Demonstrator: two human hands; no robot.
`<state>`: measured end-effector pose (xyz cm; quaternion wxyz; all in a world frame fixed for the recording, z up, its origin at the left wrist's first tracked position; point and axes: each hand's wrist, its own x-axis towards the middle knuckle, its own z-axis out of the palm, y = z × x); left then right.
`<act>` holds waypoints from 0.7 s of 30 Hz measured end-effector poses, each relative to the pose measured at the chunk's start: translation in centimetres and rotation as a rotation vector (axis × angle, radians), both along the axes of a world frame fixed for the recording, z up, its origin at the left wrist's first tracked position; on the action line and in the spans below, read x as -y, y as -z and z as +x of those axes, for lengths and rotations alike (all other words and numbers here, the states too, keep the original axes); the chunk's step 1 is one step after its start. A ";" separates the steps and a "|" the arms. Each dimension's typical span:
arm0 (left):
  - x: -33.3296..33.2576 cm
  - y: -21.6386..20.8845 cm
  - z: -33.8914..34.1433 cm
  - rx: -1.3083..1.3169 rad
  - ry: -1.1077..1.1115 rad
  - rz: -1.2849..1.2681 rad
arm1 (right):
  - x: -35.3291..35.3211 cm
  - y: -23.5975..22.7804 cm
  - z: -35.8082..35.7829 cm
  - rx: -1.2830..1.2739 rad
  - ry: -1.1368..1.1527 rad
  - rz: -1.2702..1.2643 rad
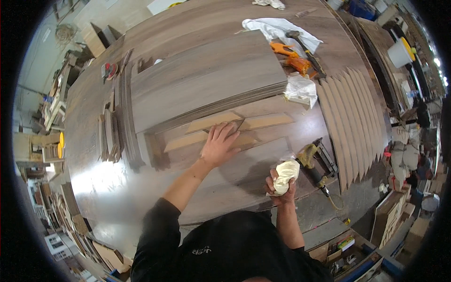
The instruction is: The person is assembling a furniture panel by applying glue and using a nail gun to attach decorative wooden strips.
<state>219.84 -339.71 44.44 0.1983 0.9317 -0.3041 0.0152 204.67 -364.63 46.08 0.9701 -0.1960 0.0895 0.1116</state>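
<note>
My left hand (219,144) lies flat, fingers spread, on a dark veneer strip (231,128) set between light tan wood strips (212,121) on the brown tabletop (141,188). My right hand (281,187) is closed around a cream-coloured squeeze bag (285,173), held just above the table's near edge, to the right of the left hand. A stack of large grey-brown veneer sheets (206,80) lies just beyond the strips.
A nail gun (318,164) lies right of my right hand. Fanned pointed veneer strips (350,117) cover the right side. A hammer (305,49), orange tool (291,56) and white cloths (300,89) sit at the back right. Narrow strip piles (110,136) lie at left.
</note>
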 end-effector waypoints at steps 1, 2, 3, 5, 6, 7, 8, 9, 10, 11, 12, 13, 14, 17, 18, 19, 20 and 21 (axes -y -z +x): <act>0.8 -0.1 0.2 -0.002 0.017 -0.034 | 0.2 0.1 -0.2 -0.015 0.009 -0.019; 1.7 0.5 0.6 0.000 0.038 -0.038 | 0.4 0.1 -0.4 -0.013 0.029 -0.023; 2.6 1.5 1.1 -0.008 0.074 -0.064 | 0.6 0.2 -0.4 0.006 0.017 -0.033; 3.7 3.1 2.1 -0.014 0.104 -0.099 | 0.5 0.0 -0.1 0.018 0.002 -0.041; 4.5 3.6 2.7 -0.013 0.142 -0.135 | 0.8 0.7 -0.5 0.023 0.017 -0.040; 5.5 3.8 3.1 -0.015 0.183 -0.174 | 1.1 1.5 -1.2 -0.018 0.031 -0.024; 6.4 4.0 3.6 -0.012 0.199 -0.175 | 1.5 2.3 -1.8 -0.059 0.044 -0.007; 7.1 4.1 3.9 0.022 0.235 -0.200 | 1.6 2.3 -1.9 -0.056 0.055 -0.006; 7.9 4.3 4.2 0.056 0.270 -0.225 | 1.6 2.3 -2.0 -0.074 0.069 -0.019; 9.0 4.8 4.6 0.059 0.278 -0.223 | 1.6 2.2 -2.0 -0.093 0.082 -0.031; 10.1 5.8 5.0 0.076 0.300 -0.293 | 1.6 2.2 -1.9 -0.088 0.083 -0.029; 11.2 5.9 5.4 0.092 0.324 -0.361 | 1.6 2.1 -1.7 -0.075 0.072 -0.018; 12.2 6.1 5.5 0.097 0.325 -0.359 | 1.6 2.0 -1.5 -0.062 0.059 -0.006; 14.2 4.8 5.9 0.065 0.319 -0.381 | 2.0 1.7 -1.4 -0.088 0.091 -0.030; 14.0 4.1 6.1 0.031 0.335 -0.377 | 2.2 1.5 -1.2 -0.090 0.097 -0.029; 13.6 3.3 6.0 -0.006 0.350 -0.371 | 2.4 1.1 -1.1 -0.085 0.111 -0.033; 12.7 2.8 5.8 -0.014 0.352 -0.368 | 2.5 1.0 -1.2 -0.083 0.123 -0.036; 11.4 2.4 5.5 0.047 0.315 -0.243 | 2.9 1.3 -1.5 -0.089 0.130 -0.031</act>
